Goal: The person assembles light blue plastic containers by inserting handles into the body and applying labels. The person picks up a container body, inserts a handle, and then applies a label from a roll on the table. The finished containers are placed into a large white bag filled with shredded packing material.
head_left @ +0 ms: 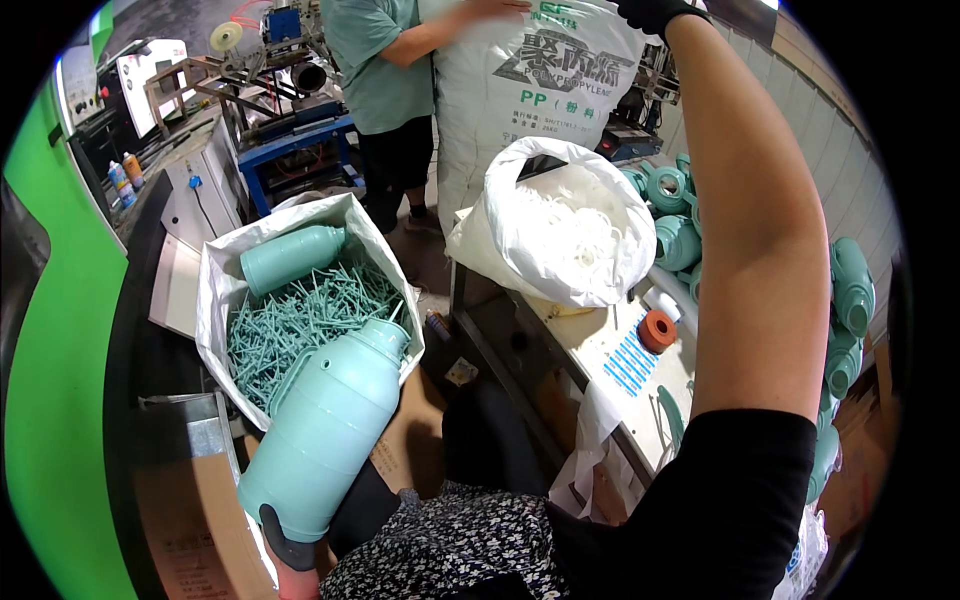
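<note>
My left hand (pixel 288 548), in a dark grey glove, grips the base of a large teal thermos flask shell (pixel 330 430) with a side handle. The shell leans up and to the right over a white bag. My right arm reaches far forward. At its end my black-gloved right hand (pixel 655 14) is closed at the upper right corner of a tall white printed sack (pixel 470 130); the picture's top edge partly cuts it off. Across the sack, another person's blurred hand (pixel 495 8) lies near its top.
A white-lined container (pixel 212 300) holds thin teal plastic pieces and a smaller teal shell (pixel 293 258). A white bag (pixel 515 235) of white plastic rings stands on a table (pixel 590 350) beside an orange tape roll (pixel 657 330). Teal shells (pixel 853 285) line the right. Machinery (pixel 290 80) stands behind.
</note>
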The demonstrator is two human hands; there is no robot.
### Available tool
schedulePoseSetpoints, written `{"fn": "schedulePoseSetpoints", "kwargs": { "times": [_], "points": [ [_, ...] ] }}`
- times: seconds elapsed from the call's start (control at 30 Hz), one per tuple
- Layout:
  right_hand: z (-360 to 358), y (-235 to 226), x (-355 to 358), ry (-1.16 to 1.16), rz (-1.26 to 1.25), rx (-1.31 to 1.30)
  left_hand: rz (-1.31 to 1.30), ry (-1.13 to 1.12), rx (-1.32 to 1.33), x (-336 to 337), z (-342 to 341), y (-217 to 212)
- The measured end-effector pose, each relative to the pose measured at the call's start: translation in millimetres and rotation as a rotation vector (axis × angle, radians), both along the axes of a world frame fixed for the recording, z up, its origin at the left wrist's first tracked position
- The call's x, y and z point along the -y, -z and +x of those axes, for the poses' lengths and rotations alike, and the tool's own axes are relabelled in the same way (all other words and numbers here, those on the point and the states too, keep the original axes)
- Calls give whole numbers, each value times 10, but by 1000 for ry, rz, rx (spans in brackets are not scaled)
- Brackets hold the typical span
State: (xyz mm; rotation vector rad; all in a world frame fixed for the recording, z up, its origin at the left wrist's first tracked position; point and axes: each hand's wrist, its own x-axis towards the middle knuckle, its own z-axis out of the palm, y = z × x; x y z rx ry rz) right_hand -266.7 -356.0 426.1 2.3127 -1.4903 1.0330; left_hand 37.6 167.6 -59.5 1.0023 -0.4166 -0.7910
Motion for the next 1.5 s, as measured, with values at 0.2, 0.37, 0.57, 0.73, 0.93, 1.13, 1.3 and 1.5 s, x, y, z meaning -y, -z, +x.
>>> {"fn": "schedulePoseSetpoints", "kwargs": {
  "times": [0.2,0.37,0.57,0.73,0.93,1.13,1.3,1.5],
  "points": [
    [-157,58,-30,-27,4,-52,-15,54,-26,-28,-23,102],
    [-189,179,120,23,119,-82,-25,77,-34,-24,-48,128],
    [-205,809,762,-183,304,172,-29,66,-30,-48,-28,114],
    [-259,1427,809,-156,348,65,-43,91,-32,23,-35,119],
    [-590,2094,1153,-162,879,269,-58,122,-20,179,-29,119],
    [126,2742,217,-741,1280,130,-59,120,-3,298,29,12],
    [-72,2861,120,-757,1235,434,-54,181,-46,400,10,55],
    [-3409,1859,1772,-174,750,583,-147,449,-218,904,-139,330]
  ]
}}
